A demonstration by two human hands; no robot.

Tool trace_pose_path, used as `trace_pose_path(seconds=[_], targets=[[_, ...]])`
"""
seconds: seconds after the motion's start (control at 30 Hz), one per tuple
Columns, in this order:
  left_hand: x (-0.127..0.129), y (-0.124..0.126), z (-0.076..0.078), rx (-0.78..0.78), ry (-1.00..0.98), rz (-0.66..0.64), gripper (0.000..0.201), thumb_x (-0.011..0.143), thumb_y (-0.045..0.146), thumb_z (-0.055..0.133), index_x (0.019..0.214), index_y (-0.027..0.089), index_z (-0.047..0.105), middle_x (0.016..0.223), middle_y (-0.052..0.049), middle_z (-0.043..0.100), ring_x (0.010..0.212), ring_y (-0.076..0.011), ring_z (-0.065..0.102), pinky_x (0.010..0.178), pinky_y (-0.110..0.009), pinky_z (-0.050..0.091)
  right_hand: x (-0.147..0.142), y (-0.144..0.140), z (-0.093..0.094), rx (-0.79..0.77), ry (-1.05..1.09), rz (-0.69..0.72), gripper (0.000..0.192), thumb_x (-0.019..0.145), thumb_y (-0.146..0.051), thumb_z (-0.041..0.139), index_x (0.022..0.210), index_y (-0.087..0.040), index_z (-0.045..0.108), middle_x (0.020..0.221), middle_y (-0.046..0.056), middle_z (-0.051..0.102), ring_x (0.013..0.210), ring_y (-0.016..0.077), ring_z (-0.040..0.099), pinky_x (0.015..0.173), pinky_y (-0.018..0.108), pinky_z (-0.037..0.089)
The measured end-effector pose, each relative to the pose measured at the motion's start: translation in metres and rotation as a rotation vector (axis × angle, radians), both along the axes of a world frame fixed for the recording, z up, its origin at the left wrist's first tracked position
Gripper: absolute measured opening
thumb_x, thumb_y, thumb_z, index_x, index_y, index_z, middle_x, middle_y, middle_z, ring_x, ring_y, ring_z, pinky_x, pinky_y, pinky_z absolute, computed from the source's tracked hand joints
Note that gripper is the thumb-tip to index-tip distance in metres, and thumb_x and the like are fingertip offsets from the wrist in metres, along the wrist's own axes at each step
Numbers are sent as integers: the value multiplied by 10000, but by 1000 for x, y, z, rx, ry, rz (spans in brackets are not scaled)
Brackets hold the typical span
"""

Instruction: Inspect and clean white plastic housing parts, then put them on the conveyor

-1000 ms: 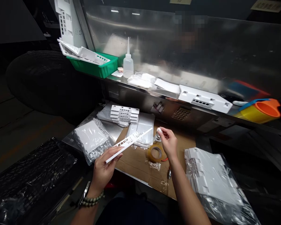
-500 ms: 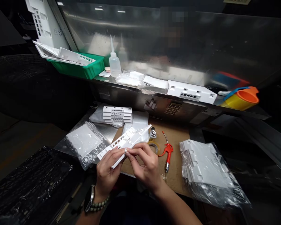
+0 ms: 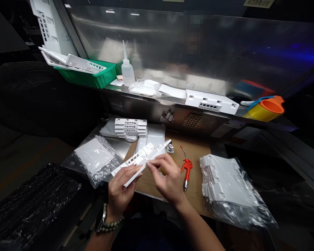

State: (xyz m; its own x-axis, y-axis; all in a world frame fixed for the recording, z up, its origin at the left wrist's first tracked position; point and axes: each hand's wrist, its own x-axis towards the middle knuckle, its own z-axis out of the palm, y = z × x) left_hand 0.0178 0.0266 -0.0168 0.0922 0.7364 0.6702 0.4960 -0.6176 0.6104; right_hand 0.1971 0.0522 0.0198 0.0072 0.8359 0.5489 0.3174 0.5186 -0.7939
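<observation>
Cardboard (image 3: 199,170) below, my left hand (image 3: 121,184) grips the white panel (image 3: 141,160); whether my right hand (image 3: 169,178) grips, I can't tell. Light pressure suits.

Silver-edged wristwatch (image 3: 104,214), greenish beaded bracelet (image 3: 111,226) (both left), bare forearms (image 3: 197,225)

Back wall: brushed metal panel (image 3: 157,45), reflective, scuffed; pale label (image 3: 259,3) above, at right. Shelf (image 3: 172,102): metal, narrow, running along the panel's foot. Worktable (image 3: 124,145): metal top, partly covered by brown cardboard (image 3: 197,197). Floor (image 3: 45,153): dark, faint orange line, at left. Lighting: dim surroundings; two short white reflections (image 3: 110,11) upper left; blue glow (image 3: 308,54) at right.
</observation>
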Motion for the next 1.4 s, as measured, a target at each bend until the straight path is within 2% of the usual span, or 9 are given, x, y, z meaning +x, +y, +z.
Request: trace_pose_path(seconds=[0.13, 0.33, 0.5, 0.6, 0.7, 0.87, 1.03, 1.2, 1.4], targets=[[-1, -1, 0, 2, 7, -20, 486, 882, 7, 689, 1269, 303, 695, 1149, -26, 772, 1090, -237, 706, 991, -421, 556, 13, 13, -2, -29, -29, -154, 128, 941, -188, 658, 844, -220, 734, 846, 26, 648, 748, 149, 637, 679, 272, 528], [-1, -2, -3, 2, 1, -39, 482, 883, 13, 691, 1266, 305, 702, 1122, -28, 777, 1050, -229, 720, 957, -408, 576, 6, -1, 1, -19, -45, 48, 107, 940, -178, 652, 905, -217, 745, 848, 32, 663, 772, 154, 658, 695, 272, 543], [-6, -4, 0, -2, -45, -63, 453, 878, 7, 684, 1227, 294, 718, 1109, -21, 787, 1052, -238, 731, 1037, -482, 566, 55, 30, 1, -130, 145, -226, 136, 936, -342, 691, 903, -212, 716, 1058, 58, 664, 808, 160, 678, 718, 307, 590], [-9, -1, 3, -17, -67, -127, 423, 882, 10, 675, 1193, 291, 728, 1088, -9, 794, 997, -223, 745, 1099, -528, 525, 68, 31, 6, -334, 411, 99, 236, 989, -452, 608, 1092, -241, 585, 1379, 91, 586, 714, 124, 708, 583, 293, 611], [-10, 4, 4, -70, -113, -177, 373, 901, 40, 673, 1164, 298, 733, 1073, -8, 794, 989, -215, 739, 1132, -560, 482, 58, 19, 8, -507, 420, 415, 277, 1027, -504, 530, 1132, -253, 478, 1238, 86, 689, 724, 146, 739, 562, 283, 621], [-6, 9, -2, -131, -217, -92, 307, 872, 424, 776, 1150, 299, 739, 1256, -77, 733, 1362, -299, 549, 1228, -595, 319, 44, 8, 3, -387, 455, 342, 255, 1036, -483, 531, 1106, -241, 494, 956, 43, 758, 745, 178, 757, 725, 364, 652], [4, 14, 12, -642, -923, -191, 962, 852, 905, 204, 1410, 211, 569, 1511, -172, 560, 1482, -358, 419, 1152, -545, 439, 51, -5, -4, -165, 408, 231, 154, 1059, -382, 507, 1140, -255, 538, 951, 54, 769, 882, 214, 750, 777, 400, 638], [8, 25, 45, -1001, -1144, -415, 620, 977, 591, 417, 1326, 122, 626, 1295, -201, 710, 1311, -394, 605, 1109, -616, 467, 60, -12, -16, -191, 292, 345, 131, 1054, -298, 522, 1175, -288, 570, 1069, 49, 739, 898, 191, 746, 749, 360, 640], [16, 35, 57, -1081, -1325, -292, 543, 979, 440, 439, 1354, 80, 596, 1250, -210, 728, 1230, -407, 659, 1085, -658, 479, 47, -27, 1, -96, 32, 176, 206, 955, -178, 678, 1133, -280, 703, 1092, 59, 665, 820, 167, 705, 659, 300, 597]])
